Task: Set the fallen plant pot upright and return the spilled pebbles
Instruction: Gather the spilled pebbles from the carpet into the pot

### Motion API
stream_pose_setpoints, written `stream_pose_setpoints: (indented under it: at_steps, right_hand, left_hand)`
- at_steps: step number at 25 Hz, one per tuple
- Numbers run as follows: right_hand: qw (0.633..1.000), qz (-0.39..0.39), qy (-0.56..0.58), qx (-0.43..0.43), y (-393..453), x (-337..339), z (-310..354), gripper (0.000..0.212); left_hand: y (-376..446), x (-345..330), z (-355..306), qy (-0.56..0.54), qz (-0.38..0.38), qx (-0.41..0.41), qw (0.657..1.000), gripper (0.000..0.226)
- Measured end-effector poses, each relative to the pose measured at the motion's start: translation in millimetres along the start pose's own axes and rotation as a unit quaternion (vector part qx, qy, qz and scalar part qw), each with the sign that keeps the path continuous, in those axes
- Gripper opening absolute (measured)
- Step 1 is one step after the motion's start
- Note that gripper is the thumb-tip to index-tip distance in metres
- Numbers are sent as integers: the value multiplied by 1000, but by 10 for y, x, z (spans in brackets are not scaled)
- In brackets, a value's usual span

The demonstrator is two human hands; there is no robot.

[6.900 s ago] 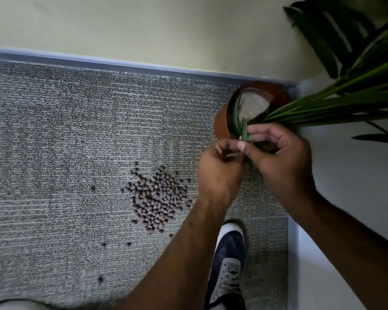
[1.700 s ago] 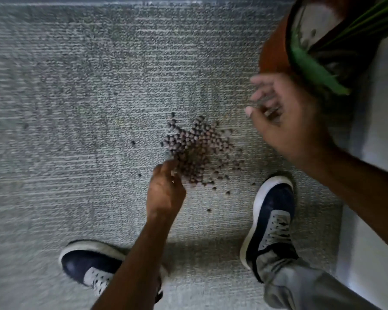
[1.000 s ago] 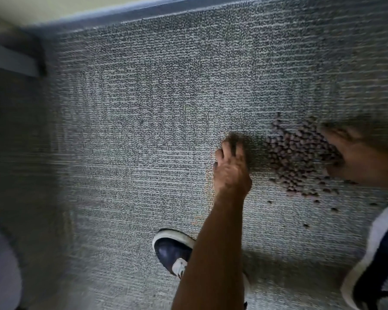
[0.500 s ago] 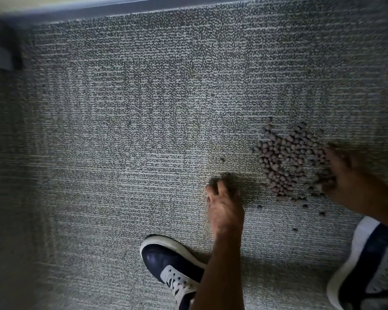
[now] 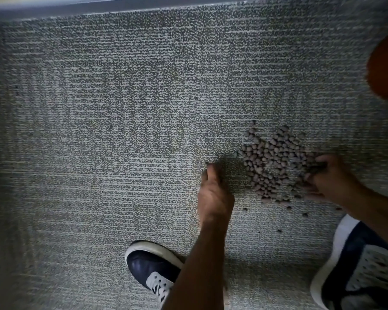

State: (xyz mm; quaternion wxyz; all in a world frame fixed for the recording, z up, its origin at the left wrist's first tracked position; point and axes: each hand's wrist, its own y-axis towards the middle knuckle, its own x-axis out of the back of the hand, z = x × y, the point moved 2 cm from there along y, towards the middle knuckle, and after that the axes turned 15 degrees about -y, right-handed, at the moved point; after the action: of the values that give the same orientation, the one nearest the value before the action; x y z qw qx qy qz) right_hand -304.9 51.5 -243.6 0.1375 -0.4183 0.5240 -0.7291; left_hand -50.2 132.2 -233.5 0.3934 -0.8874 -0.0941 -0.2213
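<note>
Item: spilled pebbles. We record a loose heap of small, rounded, grey-brown stones lying on the carpet, right of centre in the scene. A few strays sit apart on the near side of the heap.

Item: plant pot. We see only an orange-brown curved part of it at the far right edge, well apart from the heap and beyond it. Whether it stands upright we cannot tell from this sliver.

Item: right hand. It rests at the right edge of the heap, fingers curled in among the stones and touching them. Motion blur hides whether anything is actually enclosed, so we cannot tell how the grip stands.

Item: left hand. It is lowered to the carpet just left of the heap, fingers drawn together with the tips pointing far and down. Whether it pinches a stone we cannot tell.

Item: carpet. Grey, ribbed weave, filling nearly the whole view.

Item: left shoe. Navy with white sole and laces, planted near, below the left forearm.

Item: right shoe. Same kind, at the near right corner.

Item: skirting strip. Pale band along the far edge of the carpet.
</note>
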Motion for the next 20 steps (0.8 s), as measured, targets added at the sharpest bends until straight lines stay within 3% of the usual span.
stream_pose_setpoints:
  at_steps: [3, 7, 10, 13, 15, 20]
  right_hand:
    - [997, 61, 39, -32, -47, -151, 11, 42]
    - [989, 87, 111, -53, -162, -219, 62, 49]
    - [994, 82, 77, -7, -213, -261, 109, 53]
    - [998, 54, -9, 37, -205, -353, 88, 55]
    - [989, 7, -117, 85, -178, -419, 66, 57]
    - [907, -64, -371, 189, -219, -513, 56, 53]
  left_hand:
    - [305, 175, -144, 57, 10, -46, 997, 47]
    - [484, 335, -212, 56, 27, -3, 998, 51]
    - [447, 340, -197, 79, 22, 28, 996, 59]
    - [398, 334, -132, 89, -11, 21, 996, 50]
    - [352, 332, -99, 88, -33, -9, 996, 26]
    - [182, 210, -156, 21, -15, -24, 999, 5]
